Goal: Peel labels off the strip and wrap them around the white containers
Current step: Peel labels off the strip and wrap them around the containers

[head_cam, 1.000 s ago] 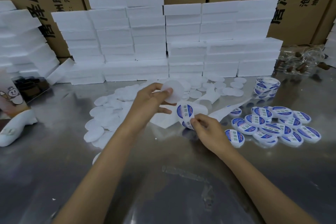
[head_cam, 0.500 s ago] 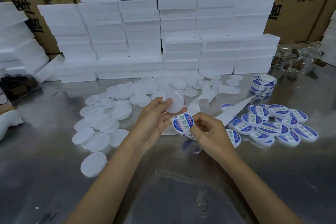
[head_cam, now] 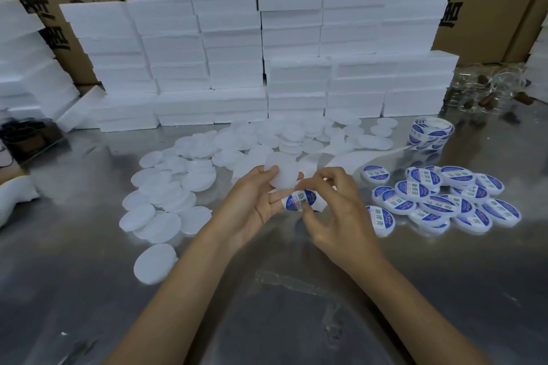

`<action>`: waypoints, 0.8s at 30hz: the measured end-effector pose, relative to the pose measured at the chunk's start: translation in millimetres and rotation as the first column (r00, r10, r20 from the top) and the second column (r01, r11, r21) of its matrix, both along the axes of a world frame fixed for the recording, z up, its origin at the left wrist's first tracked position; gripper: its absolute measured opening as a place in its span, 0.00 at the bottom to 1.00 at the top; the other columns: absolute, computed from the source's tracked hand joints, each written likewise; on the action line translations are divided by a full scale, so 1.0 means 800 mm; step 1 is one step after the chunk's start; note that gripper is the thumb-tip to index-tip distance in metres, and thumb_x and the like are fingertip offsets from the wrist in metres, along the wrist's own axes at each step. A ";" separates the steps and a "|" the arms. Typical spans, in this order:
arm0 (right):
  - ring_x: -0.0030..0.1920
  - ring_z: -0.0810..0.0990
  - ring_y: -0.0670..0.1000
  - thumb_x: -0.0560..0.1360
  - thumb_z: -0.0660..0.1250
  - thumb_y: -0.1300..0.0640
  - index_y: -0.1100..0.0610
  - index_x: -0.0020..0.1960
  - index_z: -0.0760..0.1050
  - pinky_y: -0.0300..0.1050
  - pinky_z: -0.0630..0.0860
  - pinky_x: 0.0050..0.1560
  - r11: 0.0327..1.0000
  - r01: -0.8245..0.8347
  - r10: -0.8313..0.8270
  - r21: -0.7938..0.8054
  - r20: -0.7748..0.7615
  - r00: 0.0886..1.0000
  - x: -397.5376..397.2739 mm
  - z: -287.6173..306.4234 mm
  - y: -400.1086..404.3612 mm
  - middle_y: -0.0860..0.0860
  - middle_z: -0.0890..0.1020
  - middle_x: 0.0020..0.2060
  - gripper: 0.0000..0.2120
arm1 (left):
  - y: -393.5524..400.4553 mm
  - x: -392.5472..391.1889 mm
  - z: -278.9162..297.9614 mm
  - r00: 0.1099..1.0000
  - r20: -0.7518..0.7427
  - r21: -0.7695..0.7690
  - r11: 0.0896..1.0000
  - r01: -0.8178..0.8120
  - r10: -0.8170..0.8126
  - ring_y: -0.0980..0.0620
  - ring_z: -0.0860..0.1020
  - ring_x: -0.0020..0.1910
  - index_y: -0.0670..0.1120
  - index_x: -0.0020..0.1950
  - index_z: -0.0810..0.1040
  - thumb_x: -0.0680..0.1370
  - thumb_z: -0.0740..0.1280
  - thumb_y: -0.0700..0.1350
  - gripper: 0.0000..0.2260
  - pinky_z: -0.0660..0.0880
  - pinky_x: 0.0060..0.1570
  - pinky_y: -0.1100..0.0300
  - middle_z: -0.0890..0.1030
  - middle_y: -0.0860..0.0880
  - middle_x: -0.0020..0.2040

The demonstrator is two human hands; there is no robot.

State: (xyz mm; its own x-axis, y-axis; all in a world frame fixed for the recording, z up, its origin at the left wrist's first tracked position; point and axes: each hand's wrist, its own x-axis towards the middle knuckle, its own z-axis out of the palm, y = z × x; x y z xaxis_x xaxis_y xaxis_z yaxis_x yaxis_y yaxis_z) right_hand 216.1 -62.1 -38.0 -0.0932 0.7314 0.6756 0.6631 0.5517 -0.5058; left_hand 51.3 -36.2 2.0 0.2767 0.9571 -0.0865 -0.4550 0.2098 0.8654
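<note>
My left hand (head_cam: 255, 201) holds a plain white round container (head_cam: 281, 170) upright between thumb and fingers, above the metal table (head_cam: 89, 290). Just below it my right hand (head_cam: 335, 210) pinches a blue-and-white label (head_cam: 301, 200) at the end of the white backing strip (head_cam: 341, 157). That strip runs back right to the label roll (head_cam: 431, 132). Several unlabelled white containers (head_cam: 166, 195) lie scattered to the left and behind. To the right, several labelled containers (head_cam: 439, 197) lie in a pile.
Stacked white foam boxes (head_cam: 237, 53) form a wall along the back of the table, with brown cardboard cartons (head_cam: 489, 9) behind them. Clear glass items (head_cam: 489, 92) lie at the back right. A white object (head_cam: 14, 198) sits at the left edge.
Both hands have come closer together and nearer to me. The white container now sits right above the label, and my right hand has shifted its pinch on the label.
</note>
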 end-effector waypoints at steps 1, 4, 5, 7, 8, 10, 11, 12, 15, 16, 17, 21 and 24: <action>0.53 0.73 0.47 0.72 0.69 0.59 0.48 0.54 0.77 0.46 0.76 0.47 1.000 0.000 0.000 0.026 -0.003 1.000 0.000 0.001 0.000 0.43 0.70 0.53 0.12 | 0.000 0.000 -0.001 1.000 -0.004 0.000 1.000 -0.006 0.006 0.38 0.82 0.59 0.35 0.72 0.66 0.85 0.59 0.42 0.17 0.82 0.54 0.48 0.82 0.36 0.61; 0.53 0.73 0.46 0.71 0.70 0.61 0.52 0.50 0.77 0.39 0.73 0.49 0.998 -0.014 0.017 0.054 -0.055 0.998 -0.004 0.006 -0.004 0.44 0.72 0.52 0.09 | 0.001 0.002 -0.005 0.998 -0.055 0.003 0.999 -0.040 0.040 0.40 0.83 0.57 0.37 0.69 0.69 0.85 0.59 0.42 0.14 0.81 0.56 0.49 0.83 0.38 0.60; 0.52 0.73 0.45 0.71 0.70 0.61 0.53 0.50 0.77 0.36 0.72 0.49 0.998 -0.025 0.030 0.055 -0.086 0.996 -0.006 0.008 -0.006 0.44 0.73 0.51 0.09 | 0.001 0.003 -0.007 0.995 -0.087 0.008 0.999 -0.054 0.054 0.40 0.84 0.57 0.38 0.68 0.70 0.85 0.59 0.42 0.13 0.81 0.58 0.49 0.83 0.39 0.61; 0.50 0.74 0.46 0.71 0.69 0.62 0.54 0.50 0.75 0.37 0.71 0.49 0.996 -0.054 0.063 0.065 -0.158 0.985 -0.009 0.014 -0.011 0.44 0.74 0.48 0.09 | 0.002 0.004 -0.011 0.985 -0.149 0.028 0.996 -0.085 0.089 0.43 0.84 0.56 0.40 0.66 0.72 0.85 0.60 0.43 0.12 0.80 0.58 0.50 0.83 0.41 0.60; 0.49 0.75 0.47 0.71 0.68 0.63 0.54 0.50 0.73 0.38 0.72 0.49 0.995 -0.065 0.078 0.071 -0.201 0.977 -0.010 0.017 -0.013 0.44 0.75 0.47 0.10 | 0.003 0.005 -0.012 0.980 -0.168 0.038 0.994 -0.101 0.106 0.44 0.84 0.55 0.40 0.65 0.73 0.85 0.60 0.43 0.11 0.81 0.57 0.52 0.84 0.42 0.60; 0.48 0.76 0.48 0.71 0.67 0.65 0.54 0.49 0.72 0.40 0.73 0.49 0.995 -0.081 0.097 0.066 -0.307 0.947 -0.010 0.022 -0.016 0.45 0.77 0.45 0.11 | 0.003 0.006 -0.013 0.974 -0.185 0.036 0.991 -0.127 0.132 0.45 0.85 0.54 0.41 0.65 0.73 0.85 0.61 0.44 0.11 0.81 0.56 0.52 0.84 0.43 0.59; 0.48 0.77 0.49 0.71 0.67 0.66 0.55 0.50 0.72 0.41 0.73 0.50 0.994 -0.091 0.105 0.056 -0.356 0.929 -0.009 0.024 -0.016 0.47 0.78 0.46 0.11 | 0.004 0.006 -0.013 0.971 -0.195 0.028 0.990 -0.138 0.141 0.46 0.85 0.54 0.42 0.65 0.73 0.84 0.61 0.44 0.11 0.80 0.58 0.50 0.84 0.44 0.60; 0.48 0.77 0.50 0.71 0.67 0.68 0.55 0.50 0.72 0.42 0.74 0.50 0.994 -0.096 0.106 0.044 -0.394 0.913 -0.009 0.026 -0.017 0.49 0.79 0.46 0.12 | 0.004 0.006 -0.013 0.963 -0.217 0.026 0.988 -0.155 0.157 0.46 0.85 0.54 0.43 0.64 0.74 0.84 0.62 0.45 0.10 0.79 0.60 0.47 0.83 0.44 0.60; 0.46 0.78 0.49 0.72 0.69 0.70 0.49 0.51 0.72 0.37 0.74 0.48 0.996 -0.093 0.079 -0.005 -0.484 0.871 -0.006 0.031 -0.017 0.43 0.79 0.45 0.18 | 0.002 0.008 -0.010 0.863 -0.386 0.143 0.946 -0.292 0.325 0.53 0.86 0.47 0.49 0.56 0.77 0.83 0.64 0.47 0.05 0.81 0.52 0.52 0.86 0.50 0.53; 0.45 0.78 0.48 0.72 0.69 0.70 0.46 0.50 0.71 0.34 0.74 0.47 0.994 -0.106 0.078 -0.024 -0.523 0.849 -0.005 0.032 -0.017 0.41 0.79 0.44 0.19 | 0.000 0.008 -0.008 0.789 -0.450 0.241 0.907 -0.345 0.419 0.58 0.85 0.44 0.52 0.55 0.77 0.82 0.65 0.48 0.03 0.80 0.45 0.60 0.85 0.54 0.50; 0.44 0.79 0.47 0.72 0.69 0.69 0.44 0.49 0.71 0.33 0.73 0.46 0.992 -0.123 0.080 -0.039 -0.558 0.826 -0.005 0.034 -0.017 0.40 0.79 0.44 0.20 | -0.002 0.007 -0.005 0.724 -0.473 0.343 0.862 -0.373 0.502 0.62 0.83 0.42 0.56 0.56 0.76 0.82 0.65 0.48 0.04 0.77 0.39 0.67 0.84 0.59 0.46; 0.41 0.80 0.43 0.73 0.70 0.68 0.46 0.48 0.72 0.32 0.74 0.42 0.977 -0.188 0.073 -0.097 -0.679 0.730 -0.004 0.039 -0.013 0.36 0.81 0.42 0.18 | -0.013 0.007 0.004 0.672 -0.418 0.560 0.756 -0.339 0.611 0.61 0.79 0.37 0.65 0.63 0.73 0.83 0.64 0.46 0.14 0.78 0.38 0.67 0.81 0.61 0.39; 0.39 0.81 0.44 0.73 0.71 0.69 0.52 0.49 0.75 0.33 0.75 0.41 0.946 -0.294 0.082 -0.138 -0.775 0.626 -0.003 0.042 -0.013 0.42 0.83 0.41 0.14 | -0.022 0.014 0.011 0.718 -0.376 0.599 0.745 -0.294 0.586 0.56 0.84 0.43 0.59 0.69 0.74 0.84 0.63 0.42 0.16 0.81 0.42 0.63 0.82 0.58 0.52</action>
State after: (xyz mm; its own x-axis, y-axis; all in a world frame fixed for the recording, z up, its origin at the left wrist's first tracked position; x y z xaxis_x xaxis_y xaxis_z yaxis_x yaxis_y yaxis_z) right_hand 213.5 -72.7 -4.5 0.2141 0.8964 0.3880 -0.1123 0.4172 -0.9019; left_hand 62.3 -53.9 10.9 -0.1372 0.9027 0.4077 0.1577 -0.3864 0.9087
